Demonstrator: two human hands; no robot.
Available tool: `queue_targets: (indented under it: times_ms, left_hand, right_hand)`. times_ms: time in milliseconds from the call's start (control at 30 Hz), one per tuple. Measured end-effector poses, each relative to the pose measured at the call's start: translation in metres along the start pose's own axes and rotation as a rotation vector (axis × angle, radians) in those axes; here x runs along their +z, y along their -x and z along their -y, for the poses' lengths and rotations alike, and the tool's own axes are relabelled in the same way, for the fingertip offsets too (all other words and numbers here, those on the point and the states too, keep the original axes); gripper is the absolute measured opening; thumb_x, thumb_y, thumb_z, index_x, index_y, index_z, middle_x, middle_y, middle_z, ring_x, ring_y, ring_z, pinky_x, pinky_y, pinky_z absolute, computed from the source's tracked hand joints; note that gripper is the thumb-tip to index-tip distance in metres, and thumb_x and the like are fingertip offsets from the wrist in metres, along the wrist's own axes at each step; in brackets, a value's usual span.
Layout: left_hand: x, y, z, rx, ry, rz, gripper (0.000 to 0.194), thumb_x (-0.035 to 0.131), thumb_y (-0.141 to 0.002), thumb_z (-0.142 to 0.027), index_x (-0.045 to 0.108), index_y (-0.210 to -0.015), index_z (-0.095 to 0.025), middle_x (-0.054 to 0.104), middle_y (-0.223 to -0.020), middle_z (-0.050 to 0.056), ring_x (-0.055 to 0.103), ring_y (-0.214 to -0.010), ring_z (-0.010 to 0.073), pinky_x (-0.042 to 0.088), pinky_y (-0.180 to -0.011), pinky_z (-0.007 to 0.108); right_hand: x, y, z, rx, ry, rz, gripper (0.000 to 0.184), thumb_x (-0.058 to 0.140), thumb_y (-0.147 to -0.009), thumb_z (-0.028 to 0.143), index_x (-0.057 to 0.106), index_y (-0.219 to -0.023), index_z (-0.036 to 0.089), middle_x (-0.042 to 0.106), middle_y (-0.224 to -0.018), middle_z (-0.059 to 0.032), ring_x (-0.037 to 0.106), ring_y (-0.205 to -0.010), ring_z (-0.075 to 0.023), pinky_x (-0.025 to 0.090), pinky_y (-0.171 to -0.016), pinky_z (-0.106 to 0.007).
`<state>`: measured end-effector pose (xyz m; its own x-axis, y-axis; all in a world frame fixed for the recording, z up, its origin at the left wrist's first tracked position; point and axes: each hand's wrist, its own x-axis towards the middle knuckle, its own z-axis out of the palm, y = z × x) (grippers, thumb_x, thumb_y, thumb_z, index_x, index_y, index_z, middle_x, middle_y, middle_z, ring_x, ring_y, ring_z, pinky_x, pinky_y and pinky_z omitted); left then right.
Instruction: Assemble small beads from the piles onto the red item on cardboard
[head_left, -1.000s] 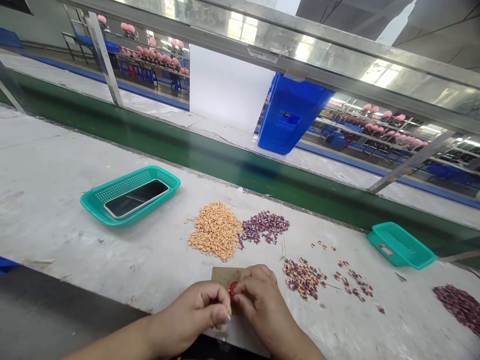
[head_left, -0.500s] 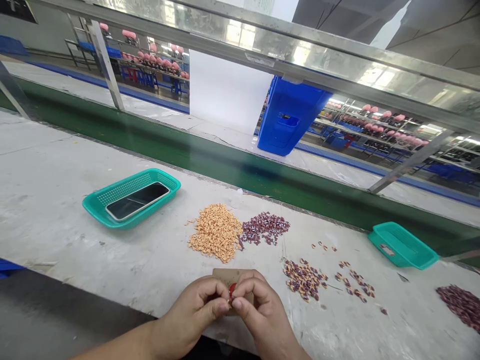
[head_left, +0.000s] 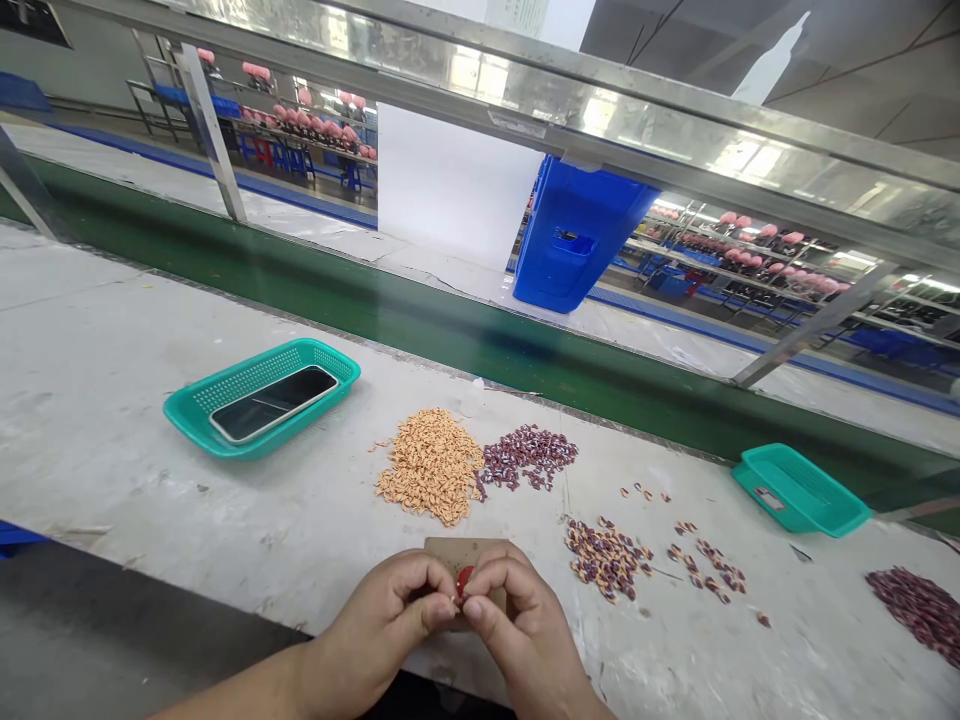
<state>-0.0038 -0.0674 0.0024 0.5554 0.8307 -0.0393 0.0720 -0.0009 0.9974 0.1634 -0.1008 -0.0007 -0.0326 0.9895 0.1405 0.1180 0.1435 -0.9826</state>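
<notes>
My left hand [head_left: 401,615] and my right hand [head_left: 517,620] meet at the fingertips near the table's front edge. Both are closed in a pinch, thumb against forefinger, around something tiny and mostly hidden. Under and behind them lies a small brown block [head_left: 442,548], with a round red spot [head_left: 465,576] showing between the fingers. Just beyond is a pile of small tan pieces [head_left: 431,468], touching a pile of small dark purple pieces [head_left: 529,455]. To the right lies a cluster of two-coloured tan and purple pieces [head_left: 606,560].
A green basket [head_left: 187,425] at left holds a phone-like dark slab [head_left: 274,403]. Another green basket [head_left: 817,500] stands at right, near a dark red pile [head_left: 919,610]. Loose two-coloured pieces [head_left: 705,570] are scattered nearby. Behind the table run a green strip [head_left: 337,290] and a blue bin [head_left: 577,240].
Both hands stay together in nearly the same pinch, with only a slight shift of the fingers. The view has moved very slightly; the piles look the same.
</notes>
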Motion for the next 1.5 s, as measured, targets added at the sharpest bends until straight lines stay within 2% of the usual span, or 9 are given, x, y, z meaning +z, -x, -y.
queue_targets:
  times_ms: [433,700,967,1067,1200,1267,1333,1400,1500]
  left_hand:
    - [0.003,0.001,0.001,-0.023,0.087,-0.088,0.019,0.062,-0.076,-0.035,0.056,-0.068,-0.019,0.052,-0.064,-0.003,0.045,-0.063,0.0145,0.039,-0.061,0.025]
    - [-0.002,0.003,0.002,0.086,-0.055,-0.006,0.013,0.059,-0.076,-0.029,0.057,-0.068,-0.019,0.057,-0.067,-0.001,0.051,-0.066,0.0158,0.040,-0.065,0.026]
    - [0.003,-0.005,0.000,-0.051,0.145,0.055,0.024,0.065,-0.074,-0.037,0.049,-0.069,-0.020,0.050,-0.065,-0.005,0.043,-0.063,0.0141,0.036,-0.061,0.024]
    - [0.006,-0.009,0.000,0.002,0.148,0.091,0.025,0.061,-0.079,-0.045,0.054,-0.078,-0.021,0.055,-0.076,-0.002,0.049,-0.074,0.0171,0.039,-0.068,0.027]
    - [0.008,-0.012,-0.003,-0.029,0.145,0.036,0.026,0.056,-0.083,-0.048,0.056,-0.085,-0.022,0.058,-0.082,-0.001,0.052,-0.080,0.0189,0.040,-0.071,0.028]
    - [0.009,-0.012,-0.004,-0.059,0.126,0.021,0.027,0.057,-0.083,-0.048,0.056,-0.082,-0.021,0.057,-0.079,-0.001,0.051,-0.078,0.0183,0.040,-0.070,0.027]
    - [0.011,-0.012,-0.005,-0.066,0.107,0.029,0.026,0.057,-0.083,-0.047,0.056,-0.080,-0.021,0.056,-0.079,-0.001,0.051,-0.077,0.0182,0.040,-0.070,0.028]
    - [0.013,-0.012,-0.008,-0.047,0.067,0.055,0.023,0.055,-0.084,-0.044,0.055,-0.081,-0.021,0.056,-0.080,-0.001,0.051,-0.078,0.0188,0.041,-0.070,0.029]
    - [0.019,-0.016,-0.019,0.047,-0.043,0.090,0.017,0.051,-0.086,-0.037,0.056,-0.082,-0.021,0.057,-0.082,0.001,0.052,-0.079,0.0194,0.042,-0.071,0.029]
  right_hand:
    - [0.005,0.002,-0.003,-0.006,-0.063,-0.024,0.016,0.066,-0.076,0.034,0.062,-0.068,0.020,0.051,-0.070,0.0012,0.050,-0.069,-0.0150,0.039,-0.065,-0.026]
    - [0.001,0.004,-0.002,-0.011,-0.073,0.074,0.023,0.066,-0.077,0.042,0.062,-0.069,0.020,0.053,-0.073,0.0005,0.052,-0.072,-0.0152,0.040,-0.068,-0.027]
    - [-0.002,0.010,0.003,-0.094,0.024,0.010,0.017,0.066,-0.078,0.037,0.066,-0.070,0.021,0.057,-0.075,-0.0008,0.055,-0.074,-0.0158,0.044,-0.070,-0.029]
    - [-0.019,0.012,0.001,-0.070,0.129,-0.092,0.011,0.066,-0.077,0.031,0.067,-0.071,0.022,0.059,-0.078,-0.0020,0.056,-0.077,-0.0177,0.044,-0.073,-0.031]
    - [-0.069,0.014,-0.017,-0.059,0.352,-0.378,0.007,0.070,-0.072,0.026,0.068,-0.065,0.024,0.063,-0.074,-0.0031,0.054,-0.081,-0.0229,0.040,-0.081,-0.039]
    - [-0.096,0.016,-0.026,-0.039,0.375,-0.479,0.003,0.073,-0.070,0.027,0.071,-0.068,0.026,0.067,-0.078,-0.0039,0.053,-0.085,-0.0259,0.035,-0.091,-0.047]
    - [-0.112,0.017,-0.028,-0.037,0.383,-0.542,0.013,0.075,-0.069,0.032,0.073,-0.081,0.027,0.068,-0.091,-0.0053,0.051,-0.098,-0.0284,0.026,-0.100,-0.052]
    - [-0.117,0.019,-0.019,-0.048,0.278,-0.602,0.027,0.071,-0.072,0.041,0.071,-0.095,0.027,0.066,-0.104,-0.0065,0.049,-0.107,-0.0281,0.026,-0.103,-0.052]
    - [-0.106,0.023,0.010,-0.067,-0.396,-0.608,0.043,0.055,-0.079,0.060,0.065,-0.105,0.026,0.064,-0.103,-0.0067,0.055,-0.103,-0.0250,0.041,-0.092,-0.047]
